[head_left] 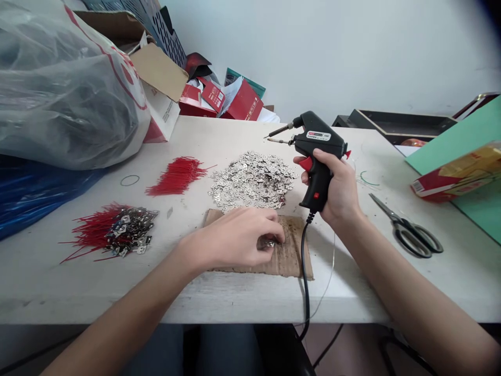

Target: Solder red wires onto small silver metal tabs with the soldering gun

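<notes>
The left hand (240, 235) partly hides some shiny metal (267, 243) (its shape unclear).

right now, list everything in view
soldering gun: one, black, centre right
metal pieces: many, silver, centre
wires: many, red, centre left
wired pieces: pile, red-silver, left
cardboard: one, brown, front centre
scissors: one, grey-black, right
bag: one, clear, far left
plastic: one, blue, left
boxes: several, mixed, back left
crate: one, blue, back left
tray: one, black, back right
packet: one, red-yellow, right
panel: one, green, right
table: one, white, beneath
left hand: one, over cardboard
right hand: one, holding soldering gun
</notes>
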Demonstrator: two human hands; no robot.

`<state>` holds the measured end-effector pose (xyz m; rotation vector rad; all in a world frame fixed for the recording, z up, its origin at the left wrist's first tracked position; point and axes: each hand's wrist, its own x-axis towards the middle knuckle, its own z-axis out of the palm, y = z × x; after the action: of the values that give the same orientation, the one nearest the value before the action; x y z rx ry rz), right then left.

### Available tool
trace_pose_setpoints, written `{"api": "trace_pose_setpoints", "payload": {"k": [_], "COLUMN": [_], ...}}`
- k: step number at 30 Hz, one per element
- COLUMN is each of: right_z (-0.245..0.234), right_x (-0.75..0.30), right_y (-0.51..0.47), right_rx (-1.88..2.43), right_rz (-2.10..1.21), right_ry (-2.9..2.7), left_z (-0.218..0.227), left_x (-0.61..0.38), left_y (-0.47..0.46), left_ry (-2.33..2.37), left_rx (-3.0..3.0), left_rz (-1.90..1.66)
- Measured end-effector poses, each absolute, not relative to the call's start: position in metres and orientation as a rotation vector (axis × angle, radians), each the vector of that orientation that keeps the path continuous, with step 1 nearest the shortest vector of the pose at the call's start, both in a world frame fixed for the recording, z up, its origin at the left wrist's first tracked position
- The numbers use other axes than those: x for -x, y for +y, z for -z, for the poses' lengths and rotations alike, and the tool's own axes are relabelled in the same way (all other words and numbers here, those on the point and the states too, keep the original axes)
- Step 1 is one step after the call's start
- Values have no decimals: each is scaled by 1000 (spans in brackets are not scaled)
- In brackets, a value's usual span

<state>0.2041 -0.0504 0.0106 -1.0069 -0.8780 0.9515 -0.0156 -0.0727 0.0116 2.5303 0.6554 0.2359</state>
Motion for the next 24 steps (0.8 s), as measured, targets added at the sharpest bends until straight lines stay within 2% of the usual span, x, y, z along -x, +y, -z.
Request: {"api": "trace_pose_setpoints", "payload": {"k": [24], "right_z": [-11], "right_x": [-205], "right_y": [-51], "right_rx": [1044], "right_rz": [-950], "right_ry": [-879], "left_z": [-17], "left_x": [9], "left_y": [-81], "left_ry": [583], "left_rx": [-2750], "left_rz": [-206]}}
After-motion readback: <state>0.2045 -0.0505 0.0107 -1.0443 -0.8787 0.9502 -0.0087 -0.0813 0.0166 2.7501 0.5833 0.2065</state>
